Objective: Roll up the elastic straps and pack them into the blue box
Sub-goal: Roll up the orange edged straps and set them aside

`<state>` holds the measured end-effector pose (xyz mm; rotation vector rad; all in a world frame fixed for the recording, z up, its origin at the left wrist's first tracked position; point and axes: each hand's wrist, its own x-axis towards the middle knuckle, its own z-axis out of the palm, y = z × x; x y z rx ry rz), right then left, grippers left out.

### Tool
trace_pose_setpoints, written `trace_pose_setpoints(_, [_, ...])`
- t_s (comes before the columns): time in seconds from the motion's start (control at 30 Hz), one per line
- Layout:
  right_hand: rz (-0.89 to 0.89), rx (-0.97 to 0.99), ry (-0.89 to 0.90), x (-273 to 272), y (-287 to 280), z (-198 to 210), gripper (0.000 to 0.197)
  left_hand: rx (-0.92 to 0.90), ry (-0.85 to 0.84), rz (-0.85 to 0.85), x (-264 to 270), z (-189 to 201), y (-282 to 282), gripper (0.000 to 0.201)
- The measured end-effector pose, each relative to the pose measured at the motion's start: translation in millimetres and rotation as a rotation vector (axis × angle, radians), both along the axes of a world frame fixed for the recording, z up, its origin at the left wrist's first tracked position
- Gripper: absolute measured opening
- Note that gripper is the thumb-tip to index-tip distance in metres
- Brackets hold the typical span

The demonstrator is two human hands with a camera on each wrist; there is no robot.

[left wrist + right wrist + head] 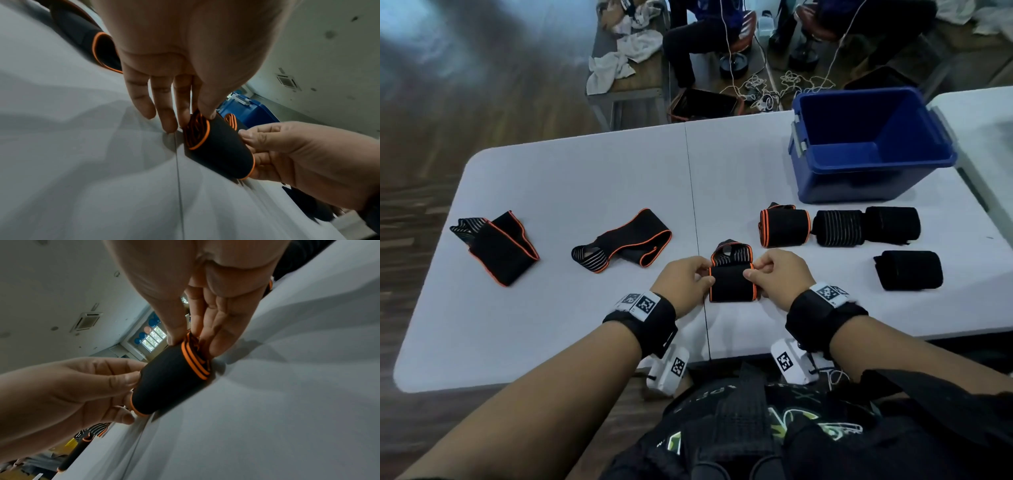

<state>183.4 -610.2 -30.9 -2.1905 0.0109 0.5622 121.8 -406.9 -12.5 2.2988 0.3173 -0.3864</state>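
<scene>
A black elastic strap with orange edges (732,281) lies mostly rolled at the table's near middle, its striped tail still flat beyond the roll. My left hand (690,279) pinches the roll's left end (196,129) between thumb and fingers. My right hand (767,274) pinches its right end (195,353) the same way. Two unrolled straps lie to the left: one folded (500,248), one stretched out (623,240). Rolled straps sit to the right: an orange-edged one (784,228), two black ones (837,228) (892,224), and one nearer (909,270). The blue box (873,171) stands open at the far right.
The white folding table (585,325) has a seam down its middle. A second white table (983,116) adjoins on the right. Beyond the far edge are a bench with white cloths (619,58), cables on the floor and seated people.
</scene>
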Motion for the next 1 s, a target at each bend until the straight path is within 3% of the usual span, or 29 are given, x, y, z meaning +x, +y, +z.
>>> trace_pose_setpoints(0.17, [0.003, 0.036, 0.088, -11.8, -30.9, 3.4, 0.015, 0.013, 0.005, -0.064, -5.9, -2.8, -18.9, 0.021])
trace_pose_setpoints(0.37, [-0.127, 0.185, 0.169, -24.3, -78.2, 14.6, 0.03, 0.017, 0.02, -0.142, 15.1, -7.8, -61.6, 0.022])
trace_pose_setpoints(0.53, [-0.27, 0.061, 0.053, -29.0, -125.0, 11.7, 0.029, 0.008, -0.008, -0.211, 34.9, -6.1, -118.5, 0.02])
trace_pose_setpoints(0.67, [-0.393, -0.096, -0.066, -31.8, -150.8, 17.0, 0.02, -0.056, -0.053, -0.157, 45.9, -3.3, -154.9, 0.022])
trace_pose_setpoints(0.8, [-0.438, -0.073, -0.131, -30.5, -167.3, 16.9, 0.023, -0.198, -0.026, -0.057, 52.5, -4.4, -173.3, 0.022])
trace_pose_setpoints(1.0, [-0.392, -0.028, -0.155, -27.8, -181.1, 16.7, 0.02, -0.236, -0.015, -0.035, 53.2, -8.5, -178.7, 0.02])
